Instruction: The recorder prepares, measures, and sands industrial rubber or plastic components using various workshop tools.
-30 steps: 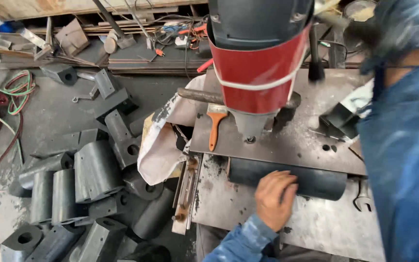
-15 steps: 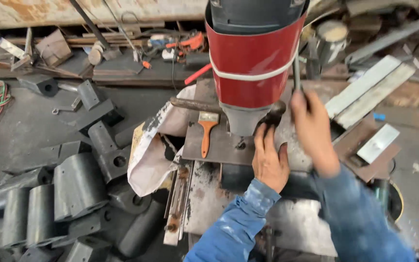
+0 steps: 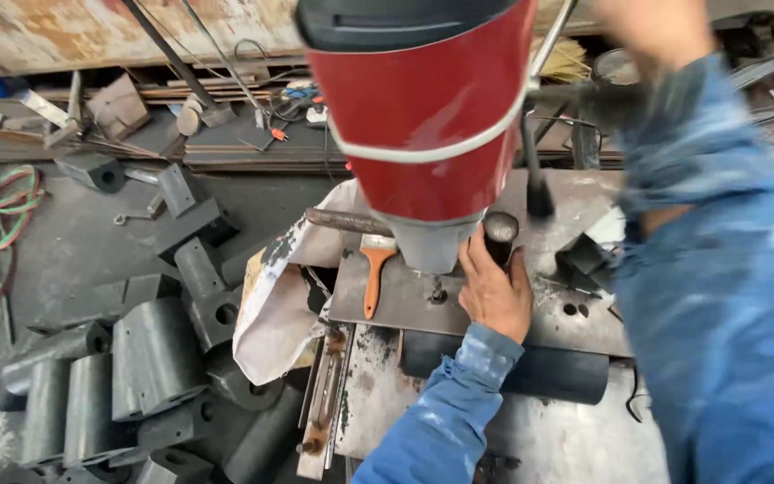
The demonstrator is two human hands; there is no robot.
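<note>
A drill press with a red head [image 3: 423,116] stands over a flat steel plate [image 3: 405,305]. My left hand [image 3: 494,291] lies flat on the plate just right of the spindle, with its fingertips against a small dark round part [image 3: 501,229]. My right hand [image 3: 656,27] is raised at the top right, blurred, close to the press's feed levers; one black lever knob [image 3: 539,206] hangs beside the head. What the right hand grips is unclear. A thick black cylinder [image 3: 557,372] lies under the plate's near edge.
A brush with an orange handle [image 3: 374,278] lies on the plate's left part. A dirty white sack [image 3: 279,314] hangs off the table's left side. Several dark steel blocks and tubes [image 3: 150,358] are piled on the floor at left, with coiled hoses [image 3: 11,202] beyond.
My left hand went from the black cylinder up onto the plate by the spindle. My right hand rose from the lever beside the head to the top right. The view moved closer.
</note>
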